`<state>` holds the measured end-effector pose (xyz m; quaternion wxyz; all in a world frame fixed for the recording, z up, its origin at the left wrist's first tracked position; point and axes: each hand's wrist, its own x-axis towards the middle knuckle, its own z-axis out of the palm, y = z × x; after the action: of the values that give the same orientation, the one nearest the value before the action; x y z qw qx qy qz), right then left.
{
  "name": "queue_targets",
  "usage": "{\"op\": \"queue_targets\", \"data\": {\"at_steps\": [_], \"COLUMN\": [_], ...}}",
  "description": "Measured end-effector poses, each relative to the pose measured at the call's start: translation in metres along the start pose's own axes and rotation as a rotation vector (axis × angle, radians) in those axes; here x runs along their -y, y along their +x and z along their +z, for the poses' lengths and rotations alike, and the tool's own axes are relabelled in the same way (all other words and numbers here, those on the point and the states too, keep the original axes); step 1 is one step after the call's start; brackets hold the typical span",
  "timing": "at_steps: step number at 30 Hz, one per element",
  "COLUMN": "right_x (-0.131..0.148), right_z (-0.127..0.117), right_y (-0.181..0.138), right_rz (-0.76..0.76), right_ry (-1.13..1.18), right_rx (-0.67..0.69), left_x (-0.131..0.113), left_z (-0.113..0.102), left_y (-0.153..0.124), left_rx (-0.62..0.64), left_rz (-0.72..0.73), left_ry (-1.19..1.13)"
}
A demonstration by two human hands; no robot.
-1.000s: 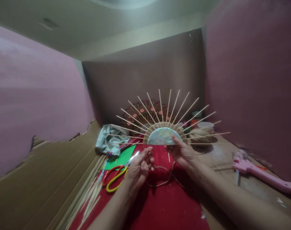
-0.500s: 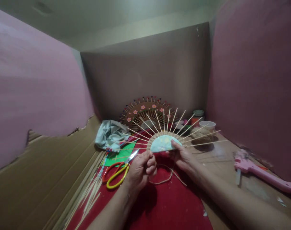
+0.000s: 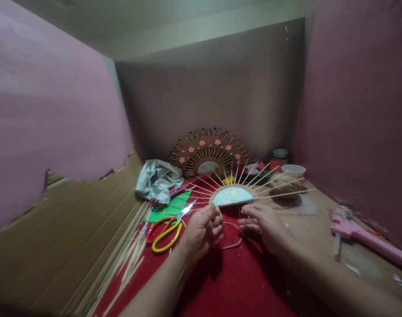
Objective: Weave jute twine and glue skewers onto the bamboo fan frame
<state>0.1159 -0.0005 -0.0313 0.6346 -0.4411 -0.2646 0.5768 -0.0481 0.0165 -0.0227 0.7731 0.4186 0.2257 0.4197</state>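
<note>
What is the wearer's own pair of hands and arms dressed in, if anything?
The left hand and right hand are ungloved. Both forearms are bare, with no sleeve in view. No watch or bracelet shows. Rings and fine markings are too unclear to tell.

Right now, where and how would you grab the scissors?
I'd take the scissors by the yellow and orange handle loops, coming from the near left: the loops lie toward that side, the blades point away and to the right, and the left hand sits close on the right.
</note>
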Motion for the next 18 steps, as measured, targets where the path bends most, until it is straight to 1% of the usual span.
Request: {"op": "queue_targets", "data": {"at_steps": [1, 3, 4, 5, 7, 9, 10, 14, 16, 18], "right_x": [0.003, 0.008, 0.01, 0.01, 0.009, 0.006, 0.004, -0.001, -0.001, -0.002], "right_z": [0.002, 0.009, 0.012, 0.015, 0.019, 0.02, 0.02, 0.013, 0.011, 0.009], "right_y": [-0.008, -0.021, -0.026, -0.029, -0.032, -0.031, -0.03, -0.027, -0.028, -0.03], "right_rz": [-0.117, -0.422, -0.535, -0.6, -0.601, -0.586, -0.604, -0.777, -0.845, -0.904], "right_ry": [-0.078, -0.299, -0.397, -0.477, -0.546, -0.589, -0.615, -0.781, -0.848, -0.908], "right_rx": [0.015, 0.115, 0.177, 0.233, 0.283, 0.267, 0.243, 0.169, 0.168, 0.188], "left_x": [0.0, 0.002, 0.004, 0.005, 0.009, 0.013, 0.016, 0.024, 0.027, 0.027], "left_z": [0.002, 0.005, 0.006, 0.007, 0.008, 0.009, 0.01, 0.015, 0.017, 0.019], "left_y": [-0.001, -0.001, -0.002, -0.002, -0.001, -0.001, -0.001, -0.004, -0.005, -0.007], "left_rx": [-0.016, -0.027, -0.027, -0.027, -0.035, -0.046, -0.046, -0.055, -0.059, -0.036], "left_rz": [-0.018, -0.041, -0.045, -0.046, -0.043, -0.037, -0.035, -0.029, -0.056, -0.108], "left_ry": [0.01, 0.044, 0.067, 0.091, 0.138, 0.177, 0.19, 0.259, 0.274, 0.25]}}
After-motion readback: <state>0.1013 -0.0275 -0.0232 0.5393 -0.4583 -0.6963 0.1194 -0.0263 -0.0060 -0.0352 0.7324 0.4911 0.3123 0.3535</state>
